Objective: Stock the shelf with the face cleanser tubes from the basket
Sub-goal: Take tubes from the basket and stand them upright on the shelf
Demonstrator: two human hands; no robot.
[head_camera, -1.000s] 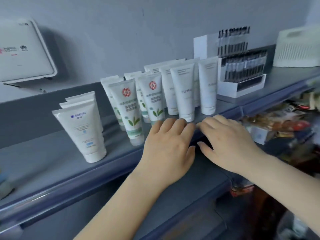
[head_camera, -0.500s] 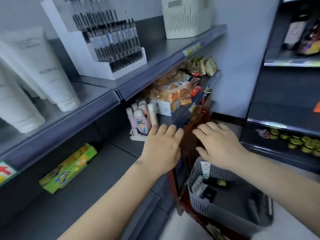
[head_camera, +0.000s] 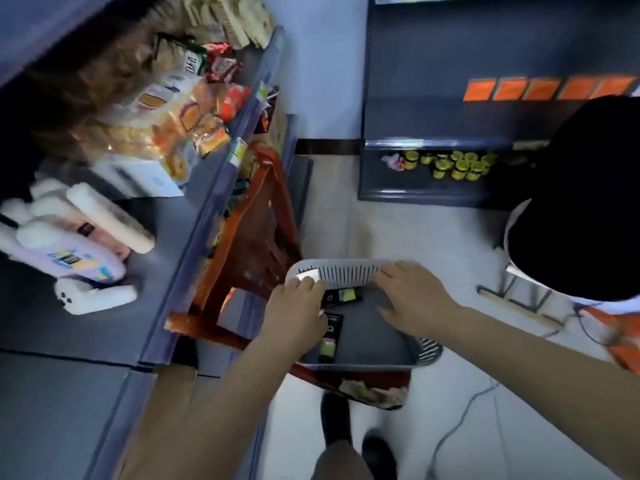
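Both hands, left [head_camera: 297,315] and right [head_camera: 414,299], hover released over the basket [head_camera: 349,271]. The dark tubes [head_camera: 330,336] look light, soft and slippery. Pinch mid-body.

Layout of basket [head_camera: 346,271], stool and shelving, seen from above.
The basket is set on a stool [head_camera: 256,237] at 6 o'clock; two tubes [head_camera: 330,336] lie in it, with the left hand [head_camera: 298,313] above them and the right hand [head_camera: 412,299] at 3 o'clock of it. Snack packets [head_camera: 180,109] are shelved at 10 o'clock, jars [head_camera: 453,164] at 1 o'clock.
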